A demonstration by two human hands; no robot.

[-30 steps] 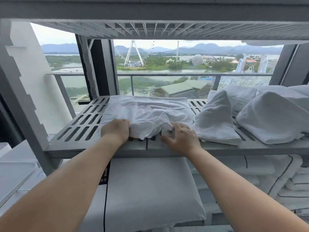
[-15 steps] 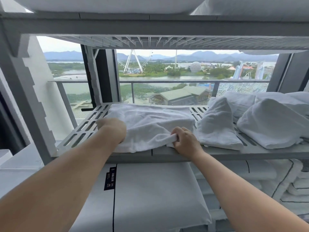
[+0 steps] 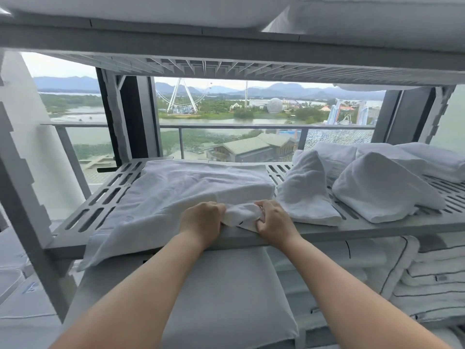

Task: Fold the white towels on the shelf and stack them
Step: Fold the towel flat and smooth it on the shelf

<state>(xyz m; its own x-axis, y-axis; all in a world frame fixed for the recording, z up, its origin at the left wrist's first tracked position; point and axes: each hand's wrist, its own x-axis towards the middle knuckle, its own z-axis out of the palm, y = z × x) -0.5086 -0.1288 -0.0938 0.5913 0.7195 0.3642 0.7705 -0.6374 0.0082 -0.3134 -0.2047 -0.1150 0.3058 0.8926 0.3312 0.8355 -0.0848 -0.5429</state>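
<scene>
White towel held at the front rim of a slatted grey shelf [image 3: 377,226] before a window.

The shelf is backed by a glazed balcony railing [image 3: 226,126], with another shelf close overhead. The spread towel [image 3: 176,192] is laid across the left half, its near left corner draped over the rim. Its bunched near corner is pinched by the curled fingers of the left hand [image 3: 201,222] and right hand [image 3: 274,220]. Crumpled towels [image 3: 307,192] are piled just right; open slats are seen left.

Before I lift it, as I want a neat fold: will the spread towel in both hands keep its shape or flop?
Probably floppy: the spread towel wrinkles and its near corner droops over the shelf edge. Likely light: it bunches between the left hand and right hand.
</scene>
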